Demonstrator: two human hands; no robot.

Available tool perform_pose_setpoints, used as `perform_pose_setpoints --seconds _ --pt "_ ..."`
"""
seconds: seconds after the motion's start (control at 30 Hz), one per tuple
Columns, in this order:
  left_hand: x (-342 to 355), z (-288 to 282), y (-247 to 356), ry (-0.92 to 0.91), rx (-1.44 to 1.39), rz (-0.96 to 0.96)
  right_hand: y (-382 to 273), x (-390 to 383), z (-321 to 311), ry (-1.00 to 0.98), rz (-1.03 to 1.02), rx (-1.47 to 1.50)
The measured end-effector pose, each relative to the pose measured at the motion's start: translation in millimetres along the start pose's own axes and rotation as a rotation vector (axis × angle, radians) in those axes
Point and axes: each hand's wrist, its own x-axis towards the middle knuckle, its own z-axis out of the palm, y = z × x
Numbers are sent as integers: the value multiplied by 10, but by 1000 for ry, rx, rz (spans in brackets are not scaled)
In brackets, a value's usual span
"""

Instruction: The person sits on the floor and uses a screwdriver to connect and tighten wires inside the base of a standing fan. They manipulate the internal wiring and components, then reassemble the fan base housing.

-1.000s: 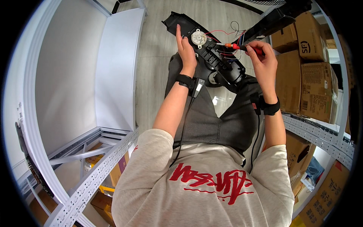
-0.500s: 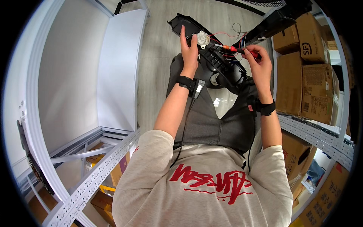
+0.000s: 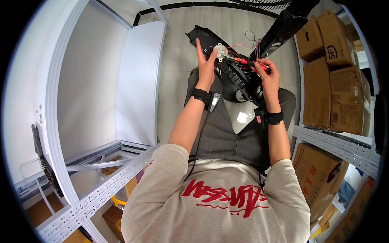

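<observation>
The left hand pinched a small white motor on the black panel, while the right hand gripped a red screwdriver.

The housing is black, the small motor on it silvery white, its wires red and blue. The screwdriver shows red and orange. Grey trousers, a beige sweatshirt printed red, brown cardboard boxes, white shelving.

A grey wood-grain floor lies below, with a white flat panel to the left, perforated white metal shelving nearby and brown cardboard boxes stacked on the right.
</observation>
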Motion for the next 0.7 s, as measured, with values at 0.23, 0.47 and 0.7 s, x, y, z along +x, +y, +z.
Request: perform_pose_setpoints --seconds 0.23,0.47,0.7 --pt "-21 53 60 26 -73 -71 173 21 -116 -45 75 234" --pt "29 -2 18 -50 -34 -109 250 25 -290 -106 130 332" --pt "29 -18 -56 72 -20 -98 321 0 -317 -86 89 326"
